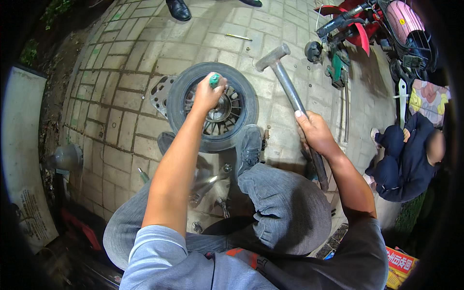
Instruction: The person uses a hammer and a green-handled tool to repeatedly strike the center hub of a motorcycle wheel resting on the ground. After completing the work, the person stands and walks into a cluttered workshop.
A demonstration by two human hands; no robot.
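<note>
A wheel with a black tyre (248,104) and a dark spoked rim (235,112) lies flat on the paving between my shoes. My left hand (209,94) is closed around a green-handled tool (214,80), probably a screwdriver, held upright over the wheel's hub. Its lower end is hidden behind my hand. To the right of the wheel, my right hand (316,133) grips a hammer (286,83) partway along its handle. The hammer's metal head is raised, apart from the green handle, and the handle's dark end points back toward my knee.
A perforated metal plate (158,95) pokes out beneath the tyre's left side. Wrenches (212,181) and pliers (223,207) lie between my legs. A thin yellow rod (238,37) lies beyond the wheel. A green tool (338,66) and red vehicle (363,38) stand right, near a seated person (408,157).
</note>
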